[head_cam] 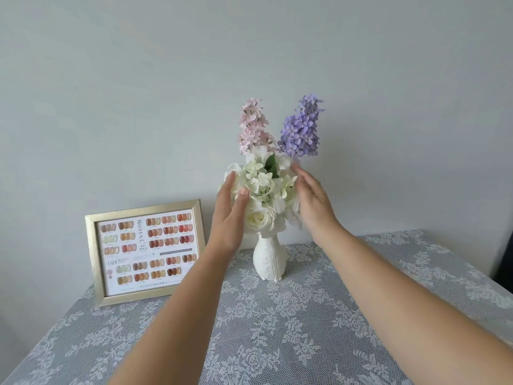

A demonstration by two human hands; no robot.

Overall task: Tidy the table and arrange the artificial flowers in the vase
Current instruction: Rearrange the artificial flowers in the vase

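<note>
Both hands open, flat-palmed: left hand point(231, 215) and right hand point(311, 200) cup the white flower cluster point(263, 184) between them, likely shaping it. White vase point(270, 259) stands just below, pink spray point(252, 126) and purple spray point(302, 126) above fingertips.

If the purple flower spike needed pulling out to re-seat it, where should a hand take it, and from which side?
Probably low on the purple spike, just above the white blooms, pinching the stem rather than the petals. Come from the right with the right hand, which is open beside the bouquet; the spike leans right, and the pink spike crowds its left.
</note>
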